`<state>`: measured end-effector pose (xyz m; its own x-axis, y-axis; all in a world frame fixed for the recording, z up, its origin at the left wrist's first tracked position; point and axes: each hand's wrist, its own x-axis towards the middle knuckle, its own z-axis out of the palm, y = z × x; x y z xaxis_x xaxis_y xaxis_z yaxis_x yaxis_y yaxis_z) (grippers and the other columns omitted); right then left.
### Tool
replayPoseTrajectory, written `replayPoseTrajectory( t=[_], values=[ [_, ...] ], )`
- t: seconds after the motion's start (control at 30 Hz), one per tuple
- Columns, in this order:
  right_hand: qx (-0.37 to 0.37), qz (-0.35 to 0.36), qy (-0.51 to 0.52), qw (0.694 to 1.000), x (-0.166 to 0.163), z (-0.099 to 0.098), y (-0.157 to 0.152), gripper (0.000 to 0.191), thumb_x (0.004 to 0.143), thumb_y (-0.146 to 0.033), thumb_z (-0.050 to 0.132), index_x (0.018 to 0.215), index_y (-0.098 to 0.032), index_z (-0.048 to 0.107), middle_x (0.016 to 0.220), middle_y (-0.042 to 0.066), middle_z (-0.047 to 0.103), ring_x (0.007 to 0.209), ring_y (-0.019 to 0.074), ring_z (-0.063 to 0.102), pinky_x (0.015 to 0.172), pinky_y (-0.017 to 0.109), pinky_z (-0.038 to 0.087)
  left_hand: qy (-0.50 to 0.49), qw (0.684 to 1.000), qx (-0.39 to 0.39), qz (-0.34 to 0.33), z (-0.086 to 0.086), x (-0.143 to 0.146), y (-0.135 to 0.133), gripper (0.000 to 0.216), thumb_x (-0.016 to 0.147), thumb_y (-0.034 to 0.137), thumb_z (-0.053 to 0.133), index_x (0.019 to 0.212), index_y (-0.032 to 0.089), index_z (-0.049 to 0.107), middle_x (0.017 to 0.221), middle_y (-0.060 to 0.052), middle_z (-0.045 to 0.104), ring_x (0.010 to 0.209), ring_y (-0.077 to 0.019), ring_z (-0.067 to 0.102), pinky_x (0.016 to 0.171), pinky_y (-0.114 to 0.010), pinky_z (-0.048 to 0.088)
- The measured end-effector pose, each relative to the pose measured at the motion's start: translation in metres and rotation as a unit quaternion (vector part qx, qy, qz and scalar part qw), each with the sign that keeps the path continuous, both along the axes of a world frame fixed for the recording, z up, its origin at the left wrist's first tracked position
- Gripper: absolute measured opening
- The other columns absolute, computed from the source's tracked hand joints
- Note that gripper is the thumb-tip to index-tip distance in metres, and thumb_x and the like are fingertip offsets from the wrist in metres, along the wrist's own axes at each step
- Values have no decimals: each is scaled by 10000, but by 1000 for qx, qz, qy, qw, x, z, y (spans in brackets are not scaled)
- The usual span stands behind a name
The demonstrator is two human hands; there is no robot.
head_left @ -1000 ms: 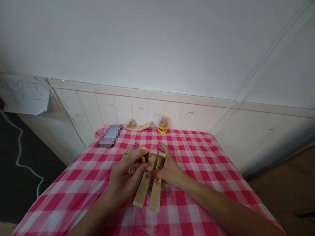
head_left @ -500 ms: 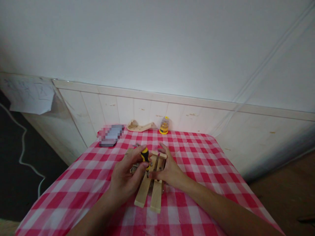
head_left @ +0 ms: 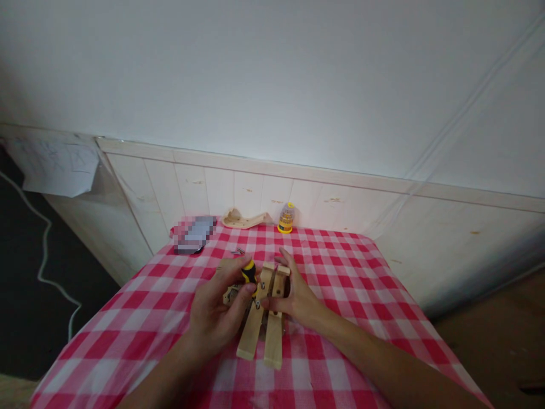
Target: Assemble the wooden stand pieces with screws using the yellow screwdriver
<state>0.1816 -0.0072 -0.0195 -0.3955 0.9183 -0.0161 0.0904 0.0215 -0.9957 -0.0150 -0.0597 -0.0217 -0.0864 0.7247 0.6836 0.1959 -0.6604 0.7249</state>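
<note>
A wooden assembly of two parallel slats [head_left: 260, 335] lies in the middle of the red-and-white checked table [head_left: 349, 307]. My left hand [head_left: 215, 315] is closed around a small yellow-and-black screwdriver [head_left: 249, 274], whose tip points down at the left slat. My right hand [head_left: 296, 295] rests against the right side of the assembly, fingers wrapped on the upper end of the right slat. Under the left hand sits another wooden piece with metal fittings [head_left: 232, 295], partly hidden.
At the table's far edge stand a yellow screwdriver-bit holder [head_left: 285, 218], a curved wooden part [head_left: 244, 218] and a blurred grey object [head_left: 193, 234]. Two loose screws [head_left: 237, 251] lie behind the hands. A white panelled wall rises behind; the floor drops away on both sides.
The screwdriver has tilted more upright in my left hand and its tip has come down onto the left slat. My right hand keeps its hold on the assembly.
</note>
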Motion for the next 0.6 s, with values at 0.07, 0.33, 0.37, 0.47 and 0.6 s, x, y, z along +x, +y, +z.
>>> replayPoseTrajectory(
  t=[0.07,0.33,0.37,0.47,0.6],
  values=[
    [-3,-2,6,1000,0,-1,-1,1278,584,-294,960,1592,-294,175,1620,170,328,1384,312,520,1154,518,414,11,1000,11,3,-1,0,1,556,938,88,651,1429,337,579,1200,-64,731,1008,-191,757,874,-306,643],
    [5,-12,11,1000,4,-3,-4,1114,693,-390,901,1587,-287,245,1624,150,345,1456,319,438,1170,518,397,-2,1000,11,14,-2,2,0,535,917,89,675,1396,322,615,1210,-62,746,1022,-205,760,881,-314,649],
    [5,-15,10,1000,4,-4,-4,1090,701,-380,893,1582,-287,257,1620,147,353,1453,318,444,1165,516,403,0,1000,13,16,-2,2,0,532,914,90,680,1389,323,622,1211,-62,748,1018,-204,760,877,-312,650],
    [-4,-8,27,1000,2,-6,-5,1075,699,-292,871,1576,-283,249,1549,144,451,1348,305,557,1112,509,462,3,1000,16,16,-2,2,1,546,911,85,682,1394,330,617,1208,-63,747,1003,-203,763,870,-317,654],
    [-14,-2,53,999,-1,-8,-5,1109,665,-191,846,1577,-275,221,1392,117,590,1233,286,635,1051,495,510,5,1000,22,7,-2,3,1,573,913,68,670,1416,332,595,1197,-64,743,999,-207,765,862,-324,659]
  ],
)
